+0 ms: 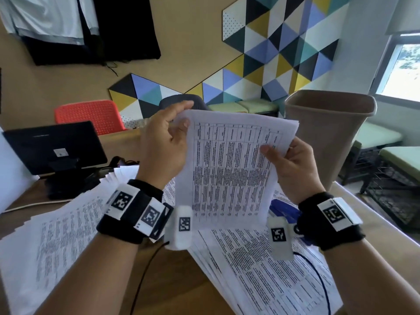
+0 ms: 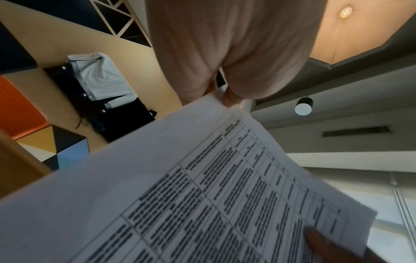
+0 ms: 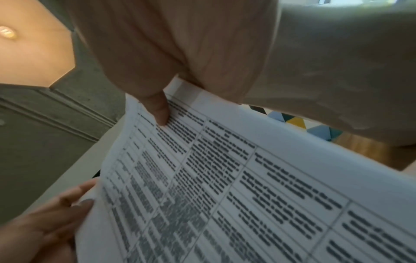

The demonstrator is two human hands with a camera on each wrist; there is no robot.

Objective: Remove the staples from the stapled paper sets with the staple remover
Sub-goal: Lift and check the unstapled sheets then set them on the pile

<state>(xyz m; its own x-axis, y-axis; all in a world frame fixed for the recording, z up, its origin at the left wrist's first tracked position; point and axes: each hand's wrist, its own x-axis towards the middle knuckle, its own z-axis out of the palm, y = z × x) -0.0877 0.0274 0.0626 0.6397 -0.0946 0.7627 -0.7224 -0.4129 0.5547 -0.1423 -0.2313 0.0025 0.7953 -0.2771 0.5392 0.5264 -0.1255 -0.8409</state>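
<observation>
Wooden worktop point(image 1: 181, 280) shows bare between two fanned paper piles: left pile point(image 1: 56, 235), right pile point(image 1: 261, 269). Above them a set point(image 1: 229, 169) of white sheets printed with a ruled table is held upright; left hand point(image 1: 163, 146) fingers pinch its top left corner, right hand point(image 1: 293, 164) fingers grip its right edge. Something blue point(image 1: 284, 210) lies behind it. Beyond stands a smooth tan bin point(image 1: 329, 133).

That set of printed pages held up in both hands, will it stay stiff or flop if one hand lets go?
Likely floppy: the paper set is thin and already curves between the left hand and right hand. Probably light, since fingertip pinches hold it. Its top-edge sheets look fanned, so they may splay.
</observation>
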